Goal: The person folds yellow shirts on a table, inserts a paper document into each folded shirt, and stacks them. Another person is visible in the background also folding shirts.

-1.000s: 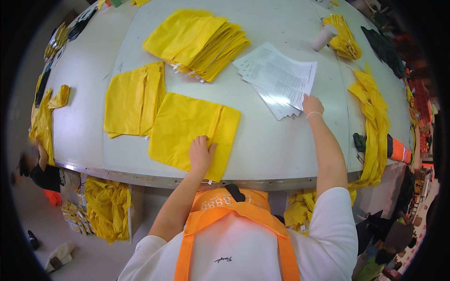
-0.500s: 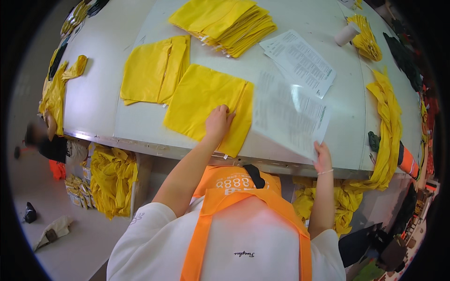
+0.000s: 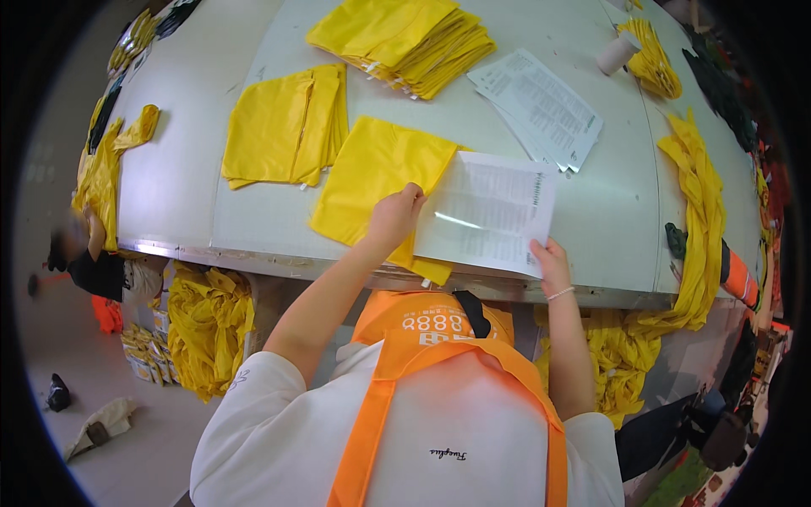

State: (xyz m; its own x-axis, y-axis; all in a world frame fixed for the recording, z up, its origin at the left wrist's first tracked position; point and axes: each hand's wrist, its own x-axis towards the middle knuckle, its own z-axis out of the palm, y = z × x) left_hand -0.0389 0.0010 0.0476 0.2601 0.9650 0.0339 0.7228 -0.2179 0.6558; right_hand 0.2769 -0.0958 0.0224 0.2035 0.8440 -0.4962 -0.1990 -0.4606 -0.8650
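A flat yellow zippered pouch [image 3: 372,169] lies near the front edge of the table. My left hand [image 3: 394,217] is closed in a pinch on the flap at its right side, lifting that edge a little. My right hand [image 3: 553,267] grips the lower right corner of a printed white sheet [image 3: 498,215], which looks glossy. The sheet's left edge meets the pouch's lifted side and passes out of sight there; how far in it reaches is hidden.
Folded yellow pouches [image 3: 283,127] lie to the left, with a taller pile [image 3: 397,42] behind. More printed sheets [image 3: 545,106] rest at the far right, near a white roll [image 3: 618,53]. Yellow cloth [image 3: 697,220] hangs over the right edge. Another person [image 3: 93,253] is at far left.
My right hand has brought the sheet leftward and flatter, up against the pouch. The left hand has shifted to the pouch's right edge and raised it.
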